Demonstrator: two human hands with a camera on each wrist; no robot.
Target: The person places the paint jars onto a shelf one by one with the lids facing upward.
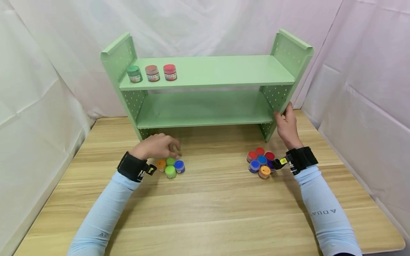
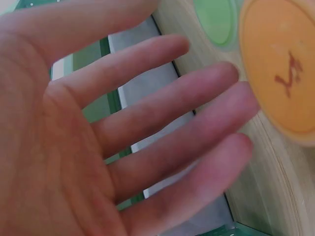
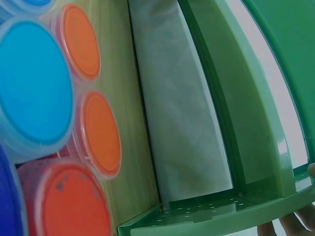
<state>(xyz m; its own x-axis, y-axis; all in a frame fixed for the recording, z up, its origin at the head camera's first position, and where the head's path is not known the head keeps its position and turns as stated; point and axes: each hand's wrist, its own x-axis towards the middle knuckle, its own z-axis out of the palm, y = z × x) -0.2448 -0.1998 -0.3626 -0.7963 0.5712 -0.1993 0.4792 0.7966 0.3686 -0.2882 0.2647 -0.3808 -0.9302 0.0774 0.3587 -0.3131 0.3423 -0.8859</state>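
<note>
My left hand is over the left cluster of small paint jars, its fingers apart and holding nothing in the left wrist view. In that view an orange-lidded jar is right by the fingertips, and a green-lidded jar shows behind. A blue-lidded jar belongs to the same cluster. My right hand grips the right side panel of a light green two-tier shelf, thumb on the inner side and fingers outside. Three jars, green, brown and red, stand in a row on its upper tier.
A second cluster of several jars, with red, blue and orange lids, sits in front of the shelf's right leg; its orange-lidded jar is nearest me. Everything stands on a wooden table, with white cloth hanging behind and at both sides.
</note>
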